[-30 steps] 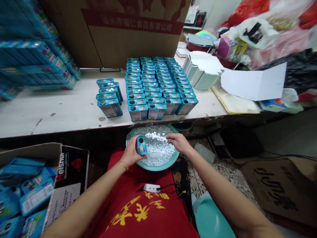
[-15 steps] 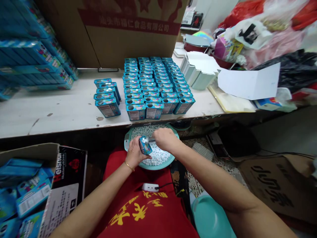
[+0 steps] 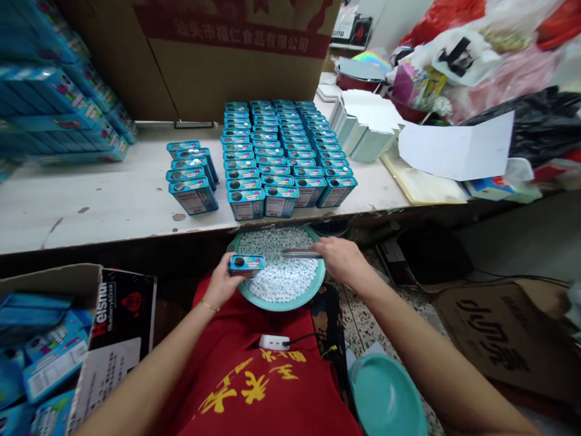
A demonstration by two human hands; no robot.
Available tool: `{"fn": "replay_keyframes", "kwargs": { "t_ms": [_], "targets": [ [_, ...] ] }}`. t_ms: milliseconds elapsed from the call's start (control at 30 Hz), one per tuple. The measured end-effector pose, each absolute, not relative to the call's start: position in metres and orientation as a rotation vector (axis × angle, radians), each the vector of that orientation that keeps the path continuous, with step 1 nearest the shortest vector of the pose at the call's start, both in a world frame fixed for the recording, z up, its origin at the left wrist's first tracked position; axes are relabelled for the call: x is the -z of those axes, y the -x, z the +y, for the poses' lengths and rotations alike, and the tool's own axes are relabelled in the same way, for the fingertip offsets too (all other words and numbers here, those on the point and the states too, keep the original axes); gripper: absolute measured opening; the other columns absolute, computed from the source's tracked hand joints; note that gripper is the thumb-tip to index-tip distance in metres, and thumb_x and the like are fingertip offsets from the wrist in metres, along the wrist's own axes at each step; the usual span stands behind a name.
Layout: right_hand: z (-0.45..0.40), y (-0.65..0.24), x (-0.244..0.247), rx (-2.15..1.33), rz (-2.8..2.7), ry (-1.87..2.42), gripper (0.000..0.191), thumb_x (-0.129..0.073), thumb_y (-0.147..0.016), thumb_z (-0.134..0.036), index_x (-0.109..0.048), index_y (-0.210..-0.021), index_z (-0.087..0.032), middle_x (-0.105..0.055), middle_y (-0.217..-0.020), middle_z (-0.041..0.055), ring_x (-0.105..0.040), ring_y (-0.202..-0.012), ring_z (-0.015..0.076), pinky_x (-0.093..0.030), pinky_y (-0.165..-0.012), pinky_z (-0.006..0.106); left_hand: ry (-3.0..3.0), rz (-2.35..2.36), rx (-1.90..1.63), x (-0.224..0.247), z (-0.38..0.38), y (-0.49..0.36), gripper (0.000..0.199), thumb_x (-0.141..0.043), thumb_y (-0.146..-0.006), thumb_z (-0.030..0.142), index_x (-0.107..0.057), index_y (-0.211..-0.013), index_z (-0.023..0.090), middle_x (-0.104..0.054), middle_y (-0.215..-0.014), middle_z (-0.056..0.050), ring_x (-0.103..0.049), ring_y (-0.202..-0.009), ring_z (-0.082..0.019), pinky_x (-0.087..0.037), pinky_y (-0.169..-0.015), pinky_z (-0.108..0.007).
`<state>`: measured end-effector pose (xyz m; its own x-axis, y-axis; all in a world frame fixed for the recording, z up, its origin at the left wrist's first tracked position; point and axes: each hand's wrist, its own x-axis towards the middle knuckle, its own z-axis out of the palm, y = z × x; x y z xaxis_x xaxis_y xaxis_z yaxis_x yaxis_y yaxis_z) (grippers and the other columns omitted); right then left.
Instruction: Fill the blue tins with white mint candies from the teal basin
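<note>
My left hand (image 3: 221, 282) grips a small blue candy box (image 3: 247, 262) over the left rim of a turquoise basin (image 3: 318, 289). The box's top faces up and shows a dark round hole. White pellet candies (image 3: 282, 283) fill the basin, which sits at my lap. From the right side, my right hand (image 3: 341, 259) holds a metal scoop (image 3: 300, 254) by its end, level above the candies. Box and scoop are apart. On the table ahead stand rows of matching blue boxes (image 3: 284, 154), with a smaller group (image 3: 193, 194) to their left.
A large cardboard carton (image 3: 245, 72) stands behind the rows. Stacked blue packs (image 3: 59, 115) are at far left, and an open carton (image 3: 124, 327) of blue boxes is below. White card stacks (image 3: 367, 127) and plastic bags (image 3: 503, 79) lie right. Another turquoise basin (image 3: 388, 393) is low right.
The scoop has drawn away from the box to the right with my right hand. My left hand has moved left and turned the box upright, its top now level.
</note>
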<state>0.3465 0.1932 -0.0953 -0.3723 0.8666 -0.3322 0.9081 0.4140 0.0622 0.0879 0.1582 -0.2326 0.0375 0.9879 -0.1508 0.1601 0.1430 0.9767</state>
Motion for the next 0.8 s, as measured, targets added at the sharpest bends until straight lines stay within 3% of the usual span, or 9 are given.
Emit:
{"fn": "replay_keyframes", "kwargs": {
  "t_ms": [233,367,533,800],
  "targets": [
    [0.186,-0.323,0.241,0.638,2.058,-1.948,0.037,-0.036,-0.08,-0.01,-0.061,-0.103,-0.023,-0.064,-0.101,0.0071,-0.056,-0.098,0.0175,-0.04,-0.079,0.026,-1.193,1.502,-1.059,0.232,0.152,-0.056,0.044,-0.066,-0.062,0.038,-0.051,-0.097,0.016,-0.058,-0.089,-0.003,-0.055,-0.082,-0.017,-0.044,-0.08,-0.032],
    [0.189,-0.299,0.277,0.802,2.066,-2.079,0.038,-0.037,-0.08,-0.014,-0.06,-0.109,-0.024,-0.063,-0.107,0.0052,-0.056,-0.101,0.0189,-0.041,-0.082,0.027,-1.113,1.494,-1.083,0.235,0.147,-0.052,0.043,-0.065,-0.065,0.036,-0.049,-0.1,0.016,-0.058,-0.093,-0.004,-0.056,-0.085,-0.017,-0.044,-0.084,-0.033],
    [0.194,-0.329,0.268,1.007,2.156,-2.132,0.031,-0.044,-0.079,-0.015,-0.063,-0.103,-0.019,-0.065,-0.103,0.0025,-0.058,-0.095,0.0146,-0.043,-0.081,0.024,-1.159,1.513,-1.09,0.235,0.148,-0.051,0.042,-0.064,-0.065,0.037,-0.051,-0.099,0.016,-0.059,-0.092,-0.005,-0.056,-0.085,-0.018,-0.044,-0.083,-0.034],
    [0.205,-0.34,0.165,1.222,2.452,-1.955,0.029,-0.047,-0.075,-0.015,-0.066,-0.096,-0.02,-0.068,-0.086,0.002,-0.06,-0.079,0.0146,-0.044,-0.07,0.024,-1.412,1.57,-1.027,0.239,0.164,-0.078,0.038,-0.061,-0.067,0.033,-0.053,-0.101,0.019,-0.059,-0.093,-0.003,-0.055,-0.084,-0.017,-0.043,-0.08,-0.031]
  ]
}}
